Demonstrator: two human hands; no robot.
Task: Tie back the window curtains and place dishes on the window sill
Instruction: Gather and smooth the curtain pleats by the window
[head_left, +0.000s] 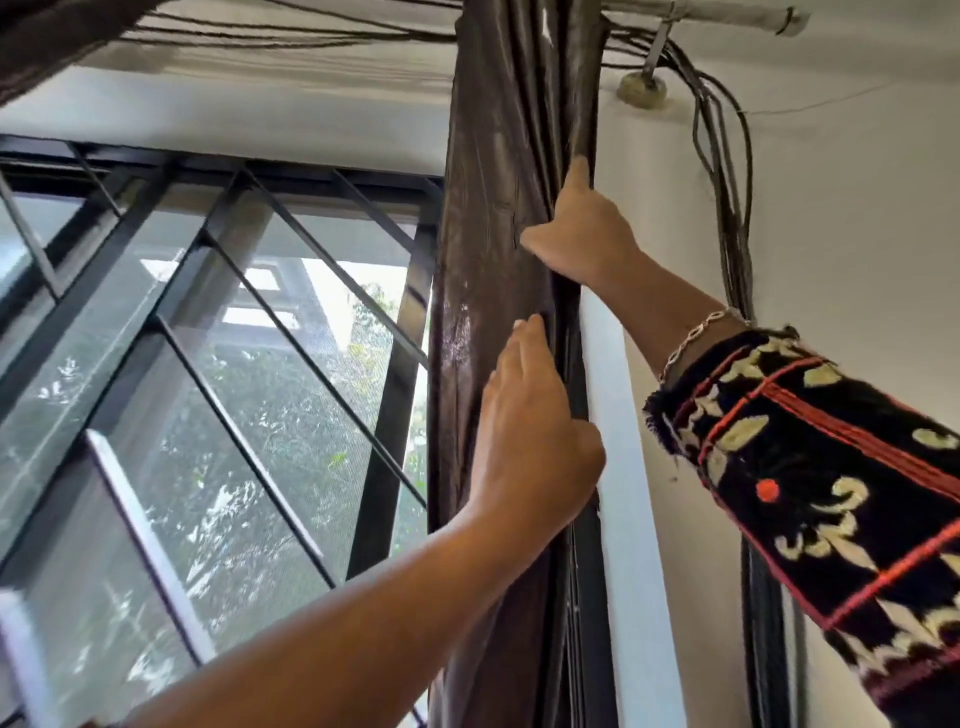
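A dark brown glossy curtain (493, 156) hangs bunched in a narrow column at the window's right edge. My right hand (576, 228) reaches up and grips the bunched folds from the right side, thumb across the front. Lower down, my left hand (530, 421) lies against the curtain's right edge with its fingers fairly straight, thumb toward the white wall corner. No dishes and no window sill are in view.
A black metal window grille (218, 322) with mesh fills the left. A white wall corner (618, 441) runs down beside the curtain. Dark string tassels (727, 171) hang from the curtain rod (727, 15) along the right wall. Another brown curtain (41, 41) shows at top left.
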